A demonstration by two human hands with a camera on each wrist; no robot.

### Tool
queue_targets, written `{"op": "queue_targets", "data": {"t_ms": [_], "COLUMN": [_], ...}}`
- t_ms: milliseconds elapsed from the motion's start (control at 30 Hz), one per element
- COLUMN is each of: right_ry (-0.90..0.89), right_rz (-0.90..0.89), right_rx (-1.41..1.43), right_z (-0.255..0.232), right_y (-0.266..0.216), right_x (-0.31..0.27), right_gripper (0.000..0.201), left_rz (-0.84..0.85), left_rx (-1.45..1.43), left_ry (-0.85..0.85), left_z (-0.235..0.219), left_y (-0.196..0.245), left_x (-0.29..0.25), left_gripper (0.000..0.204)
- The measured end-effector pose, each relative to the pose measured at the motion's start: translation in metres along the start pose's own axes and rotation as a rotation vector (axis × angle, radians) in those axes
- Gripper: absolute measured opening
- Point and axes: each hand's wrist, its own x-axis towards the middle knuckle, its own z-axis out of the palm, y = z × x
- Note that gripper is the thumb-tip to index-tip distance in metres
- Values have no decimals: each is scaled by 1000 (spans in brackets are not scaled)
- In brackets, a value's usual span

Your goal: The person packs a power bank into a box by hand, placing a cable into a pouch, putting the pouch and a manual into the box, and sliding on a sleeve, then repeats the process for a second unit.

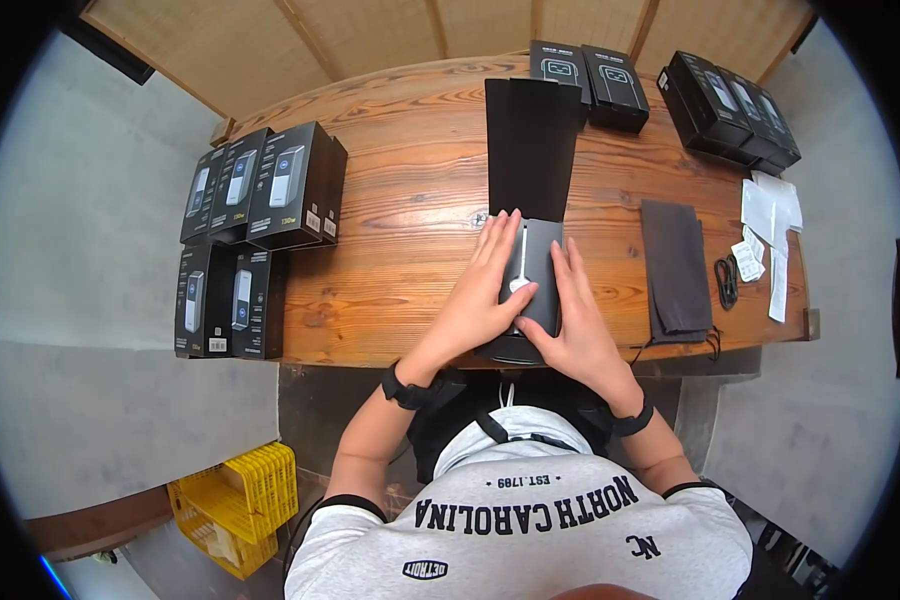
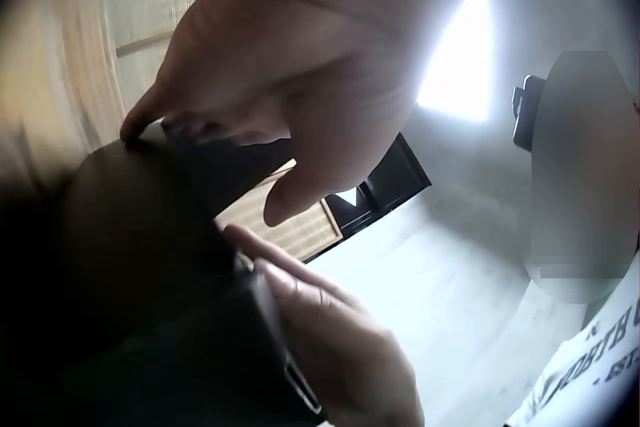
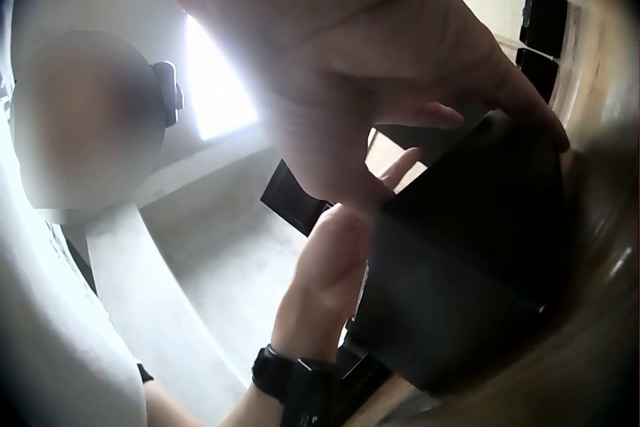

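Note:
A black box (image 1: 542, 300) lies near the table's front edge, its long lid (image 1: 532, 150) standing away at the far side. A small white piece (image 1: 519, 285) with a thin strip sits on the grey surface inside. My left hand (image 1: 480, 290) lies along the box's left side, fingers straight, thumb over the surface by the white piece. My right hand (image 1: 578, 320) rests at the right side, fingers straight, thumb near the front end. In the left wrist view my left hand (image 2: 310, 77) touches the dark box; in the right wrist view my right hand (image 3: 350, 67) reaches over it.
Stacked black boxes (image 1: 280, 190) stand at the left; others (image 1: 615, 90) are at the back and far right. Right of the hands lie a dark cloth pouch (image 1: 675, 270), a coiled black cable (image 1: 727, 282) and white papers (image 1: 770, 210). Yellow crates (image 1: 240, 505) sit on the floor.

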Motion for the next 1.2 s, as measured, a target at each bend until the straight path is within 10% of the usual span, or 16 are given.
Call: {"op": "queue_targets", "data": {"t_ms": [633,1033,1200], "right_ry": [32,-18,61], "right_rz": [41,31,147], "right_rx": [-22,19,180], "right_z": [8,-9,-37], "right_y": [-2,-6,14], "right_x": [11,9,4], "right_gripper": [87,67,60], "left_rz": [-291,-127,-189], "left_rx": [-308,151,-69], "left_ry": [186,213,322], "left_z": [-15,18,2], "left_y": [4,14,14], "left_x": [-17,-1,-12], "left_gripper": [69,88,78]}}
